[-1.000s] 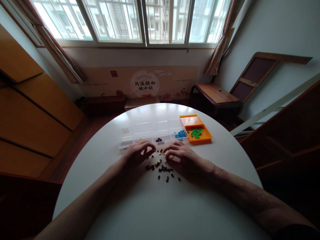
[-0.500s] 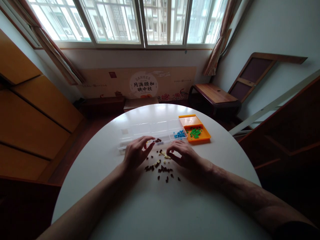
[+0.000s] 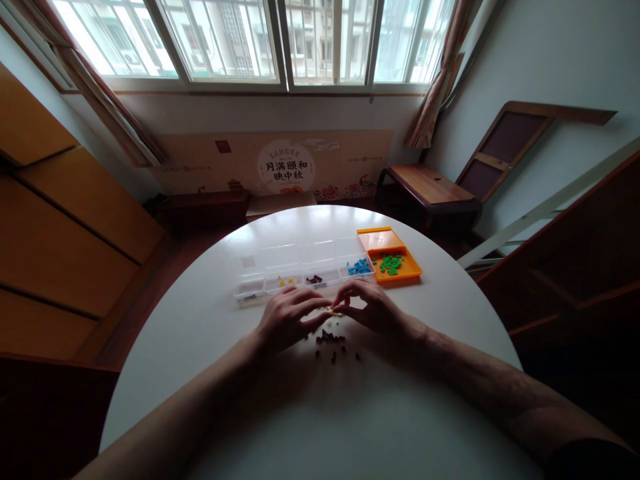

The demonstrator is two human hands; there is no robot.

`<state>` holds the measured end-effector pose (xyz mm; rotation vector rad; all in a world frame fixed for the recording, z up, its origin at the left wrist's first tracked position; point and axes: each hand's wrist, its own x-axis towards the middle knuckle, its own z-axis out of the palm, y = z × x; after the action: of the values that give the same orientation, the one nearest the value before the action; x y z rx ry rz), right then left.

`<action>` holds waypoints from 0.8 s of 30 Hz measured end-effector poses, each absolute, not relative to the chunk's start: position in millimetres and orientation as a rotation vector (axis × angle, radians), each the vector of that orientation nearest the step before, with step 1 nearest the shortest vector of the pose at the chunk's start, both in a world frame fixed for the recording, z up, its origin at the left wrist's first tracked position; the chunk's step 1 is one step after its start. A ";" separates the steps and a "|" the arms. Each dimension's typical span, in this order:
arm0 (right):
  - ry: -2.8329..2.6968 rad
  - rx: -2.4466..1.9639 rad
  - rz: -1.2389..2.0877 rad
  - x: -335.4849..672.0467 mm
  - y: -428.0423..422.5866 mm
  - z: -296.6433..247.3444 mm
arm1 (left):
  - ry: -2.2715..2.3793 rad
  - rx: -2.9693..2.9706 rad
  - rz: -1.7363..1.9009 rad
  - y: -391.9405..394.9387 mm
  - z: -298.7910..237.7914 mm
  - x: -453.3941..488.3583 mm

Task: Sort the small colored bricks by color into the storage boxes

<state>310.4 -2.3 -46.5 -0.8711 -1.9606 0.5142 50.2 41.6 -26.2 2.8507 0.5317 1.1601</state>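
Note:
My left hand (image 3: 290,316) is over the small pieces, thumb and fingers extended with a gap between them and nothing visible in it. Its fingertips come close to those of my right hand (image 3: 371,307), whose thumb and forefinger are pinched together; what they hold, if anything, is too small to make out. Below the fingertips lie a few pale yellow pieces (image 3: 329,324), partly hidden. Nearer me is a loose group of dark brown pieces (image 3: 329,337). Beyond the hands lies a clear compartment box (image 3: 326,292) with its lid open.
The box holds yellow pieces (image 3: 287,282), brown pieces (image 3: 315,279) and blue pieces (image 3: 359,267) in separate compartments. An orange box (image 3: 414,272) beside it contains green pieces (image 3: 391,264). All stand on a round white table (image 3: 320,427).
My left hand has moved from over the brown compartment toward me and right, to my right hand's fingertips. It now covers some loose pieces. My right hand has barely moved.

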 end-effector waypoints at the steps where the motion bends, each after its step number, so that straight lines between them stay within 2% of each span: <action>1: -1.965 -0.871 0.510 310.5 -2.0 -47.1 | 0.522 2.868 1.164 41.7 -27.1 50.6; 10: -1.961 -0.839 0.467 308.5 -2.0 -48.7 | 0.445 2.904 1.195 44.5 -26.2 49.9; 16: -2.171 -0.830 0.400 321.1 -9.8 -17.1 | 0.864 2.770 1.301 56.5 -26.9 39.3; 24: -2.550 -0.703 0.597 338.8 -19.9 12.7 | 1.117 2.789 1.228 71.2 -34.9 38.0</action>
<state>338.8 -19.9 12.7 -0.7033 -2.5501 0.5967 38.0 71.2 -34.9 2.7894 1.1169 1.2280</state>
